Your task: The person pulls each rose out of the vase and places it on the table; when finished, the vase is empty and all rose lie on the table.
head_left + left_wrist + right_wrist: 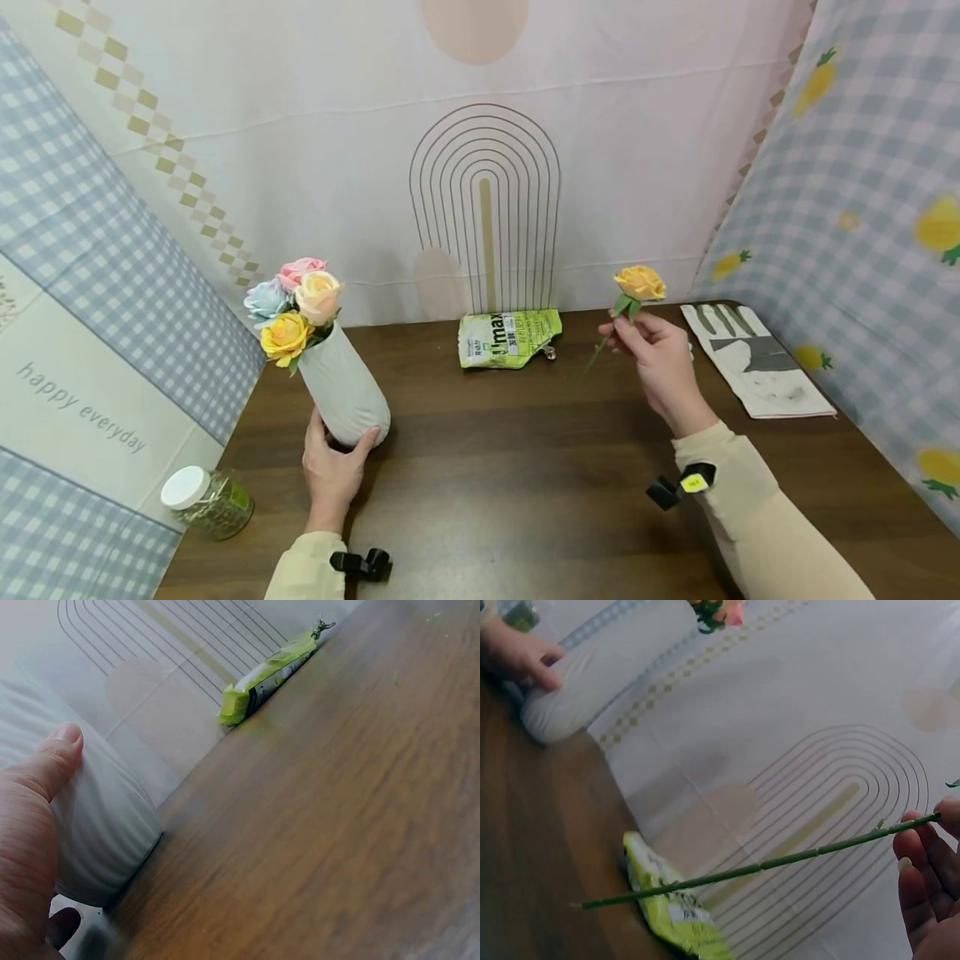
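A white vase [343,387] stands at the left of the table with pink, blue, peach and yellow artificial roses [287,335] in its mouth. My left hand [332,471] grips the vase low down, the thumb [64,750] lying across its ribbed side in the left wrist view. On the right, my right hand [663,362] pinches a single yellow artificial rose [640,284] just under its bloom, held up above the table. Its long green stem [795,857] points down and leftward, the lower end free.
A green-and-white foil pouch [510,337] with a clip lies at the back wall. A jar with a white lid [217,503] is at the left edge. A printed cloth [757,360] lies at the back right. Fabric curtains enclose the table's back and sides.
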`<state>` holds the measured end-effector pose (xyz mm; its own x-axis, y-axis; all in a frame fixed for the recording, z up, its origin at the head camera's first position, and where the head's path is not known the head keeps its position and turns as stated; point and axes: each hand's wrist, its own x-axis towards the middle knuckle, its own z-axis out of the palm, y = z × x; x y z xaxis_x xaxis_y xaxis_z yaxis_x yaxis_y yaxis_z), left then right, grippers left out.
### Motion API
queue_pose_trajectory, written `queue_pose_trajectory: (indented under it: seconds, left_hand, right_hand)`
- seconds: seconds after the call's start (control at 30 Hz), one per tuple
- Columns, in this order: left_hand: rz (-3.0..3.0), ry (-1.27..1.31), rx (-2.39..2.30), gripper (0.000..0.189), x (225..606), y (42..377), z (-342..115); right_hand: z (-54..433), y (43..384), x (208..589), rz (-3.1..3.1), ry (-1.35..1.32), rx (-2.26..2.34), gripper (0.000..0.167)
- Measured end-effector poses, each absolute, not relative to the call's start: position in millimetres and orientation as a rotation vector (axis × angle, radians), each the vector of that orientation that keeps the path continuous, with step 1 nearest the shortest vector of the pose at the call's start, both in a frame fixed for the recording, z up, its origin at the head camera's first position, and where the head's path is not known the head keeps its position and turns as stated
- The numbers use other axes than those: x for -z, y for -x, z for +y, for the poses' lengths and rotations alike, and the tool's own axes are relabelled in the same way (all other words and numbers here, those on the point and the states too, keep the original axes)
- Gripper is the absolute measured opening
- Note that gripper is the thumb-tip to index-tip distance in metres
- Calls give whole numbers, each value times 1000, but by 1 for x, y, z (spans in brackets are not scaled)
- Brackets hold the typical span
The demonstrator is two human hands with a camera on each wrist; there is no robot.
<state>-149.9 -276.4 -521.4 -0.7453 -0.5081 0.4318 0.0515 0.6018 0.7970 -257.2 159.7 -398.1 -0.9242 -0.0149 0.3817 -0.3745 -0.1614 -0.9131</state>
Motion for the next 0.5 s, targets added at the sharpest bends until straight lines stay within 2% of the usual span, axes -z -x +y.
queue_pose_trajectory:
  seconds: [0.17, 0.5]
  left_hand:
    - [-2175, -361, 1117, 94, 522, 150, -278]
    - [-2186, -363, 1129, 94, 522, 149, -277]
  right_hand:
    - [174, 247, 416, -1870, -317, -2104, 30]
    - [177, 235, 450, -1812, -129, -1969, 22]
